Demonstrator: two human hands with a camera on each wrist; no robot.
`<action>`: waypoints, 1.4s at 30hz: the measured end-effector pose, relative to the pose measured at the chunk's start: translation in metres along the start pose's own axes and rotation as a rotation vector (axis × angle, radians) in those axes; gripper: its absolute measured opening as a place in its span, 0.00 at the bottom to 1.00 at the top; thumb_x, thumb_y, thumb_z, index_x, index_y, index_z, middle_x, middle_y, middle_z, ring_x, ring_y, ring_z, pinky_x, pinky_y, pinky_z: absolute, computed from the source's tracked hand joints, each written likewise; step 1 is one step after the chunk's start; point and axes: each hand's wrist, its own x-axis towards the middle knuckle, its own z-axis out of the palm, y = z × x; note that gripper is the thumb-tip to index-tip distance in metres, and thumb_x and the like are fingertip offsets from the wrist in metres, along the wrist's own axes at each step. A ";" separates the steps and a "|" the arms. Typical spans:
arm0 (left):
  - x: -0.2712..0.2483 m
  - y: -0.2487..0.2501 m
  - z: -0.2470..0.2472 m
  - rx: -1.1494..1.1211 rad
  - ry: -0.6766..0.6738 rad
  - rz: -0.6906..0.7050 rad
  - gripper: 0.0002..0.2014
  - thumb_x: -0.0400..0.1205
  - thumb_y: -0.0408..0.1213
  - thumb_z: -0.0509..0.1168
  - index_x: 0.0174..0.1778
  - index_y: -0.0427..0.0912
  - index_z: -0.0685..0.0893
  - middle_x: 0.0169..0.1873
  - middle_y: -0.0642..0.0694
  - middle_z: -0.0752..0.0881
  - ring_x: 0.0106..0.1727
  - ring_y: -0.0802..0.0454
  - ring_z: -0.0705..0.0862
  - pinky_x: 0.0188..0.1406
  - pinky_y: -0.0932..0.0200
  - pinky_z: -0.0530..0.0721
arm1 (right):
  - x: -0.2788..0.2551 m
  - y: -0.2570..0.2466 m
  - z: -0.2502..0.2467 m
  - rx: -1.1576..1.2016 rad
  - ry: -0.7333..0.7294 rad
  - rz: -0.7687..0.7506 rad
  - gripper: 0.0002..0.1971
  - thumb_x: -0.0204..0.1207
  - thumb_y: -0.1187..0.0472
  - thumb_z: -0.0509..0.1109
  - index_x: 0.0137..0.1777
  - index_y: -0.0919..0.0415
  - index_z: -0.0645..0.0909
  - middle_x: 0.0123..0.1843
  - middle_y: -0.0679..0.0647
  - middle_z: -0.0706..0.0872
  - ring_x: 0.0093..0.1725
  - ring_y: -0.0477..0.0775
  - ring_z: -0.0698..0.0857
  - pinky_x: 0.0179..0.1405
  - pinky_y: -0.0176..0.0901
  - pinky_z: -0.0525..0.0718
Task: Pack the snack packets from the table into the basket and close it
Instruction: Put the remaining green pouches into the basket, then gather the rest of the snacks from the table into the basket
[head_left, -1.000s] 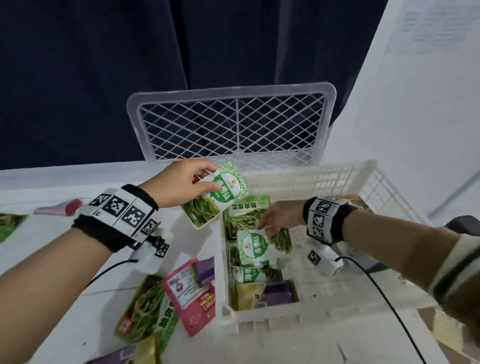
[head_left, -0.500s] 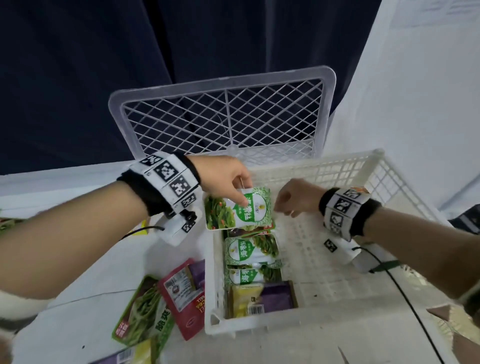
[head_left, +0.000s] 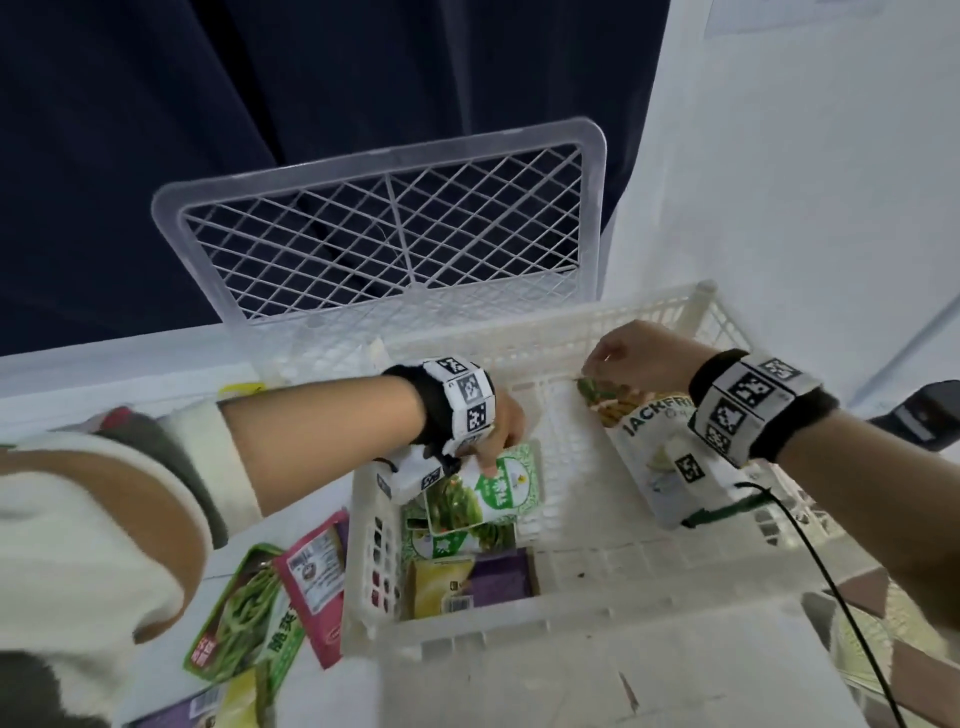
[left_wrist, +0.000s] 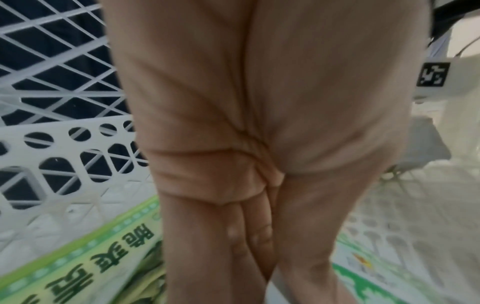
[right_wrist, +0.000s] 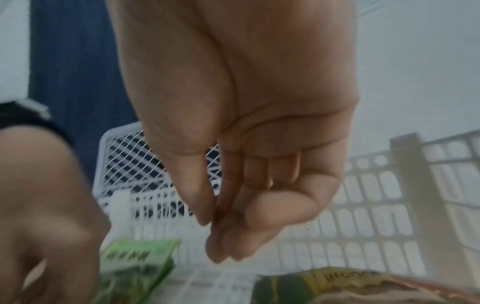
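The white plastic basket (head_left: 571, 618) stands open, its mesh lid (head_left: 389, 234) upright behind it. My left hand (head_left: 491, 465) reaches over the basket's left wall and pinches a green-and-white bean packet (head_left: 498, 493), which lies tilted on a row of similar packets along the left side. A purple-and-yellow packet (head_left: 483, 577) lies at the front of that row. My right hand (head_left: 592, 371) hovers over the basket's far right. Its fingertips (right_wrist: 218, 246) are gathered against the thumb and hold nothing. A white jackfruit packet (head_left: 654, 447) leans below it.
On the table left of the basket lie a green bean packet (head_left: 244, 623), a pink-red packet (head_left: 317, 571) and a purple one (head_left: 197, 712) at the near edge. A black cable (head_left: 831, 582) hangs from my right wrist across the basket's right side. A white wall stands right.
My left hand carried the bean packet from above the basket's left edge down onto the packet row. My right hand left that row and moved back to the far right.
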 end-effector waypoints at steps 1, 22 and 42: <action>0.003 0.001 0.004 0.019 0.001 -0.011 0.13 0.77 0.37 0.73 0.48 0.38 0.75 0.33 0.45 0.75 0.30 0.52 0.72 0.27 0.61 0.69 | -0.003 0.000 0.003 -0.130 -0.020 -0.011 0.10 0.79 0.54 0.67 0.40 0.56 0.85 0.36 0.50 0.88 0.32 0.49 0.86 0.28 0.37 0.82; 0.014 -0.002 0.020 0.134 -0.003 -0.101 0.18 0.71 0.45 0.77 0.52 0.37 0.90 0.51 0.42 0.91 0.55 0.42 0.87 0.60 0.49 0.85 | -0.010 0.035 0.034 -0.694 0.075 0.136 0.09 0.73 0.63 0.66 0.53 0.57 0.83 0.51 0.52 0.85 0.51 0.57 0.85 0.38 0.46 0.81; -0.223 -0.149 0.278 -0.790 0.854 -0.245 0.04 0.79 0.42 0.68 0.46 0.49 0.87 0.44 0.55 0.88 0.42 0.68 0.85 0.48 0.73 0.79 | -0.114 -0.244 0.140 -0.025 -0.002 -0.531 0.09 0.76 0.49 0.69 0.52 0.49 0.86 0.45 0.42 0.88 0.40 0.36 0.83 0.41 0.30 0.77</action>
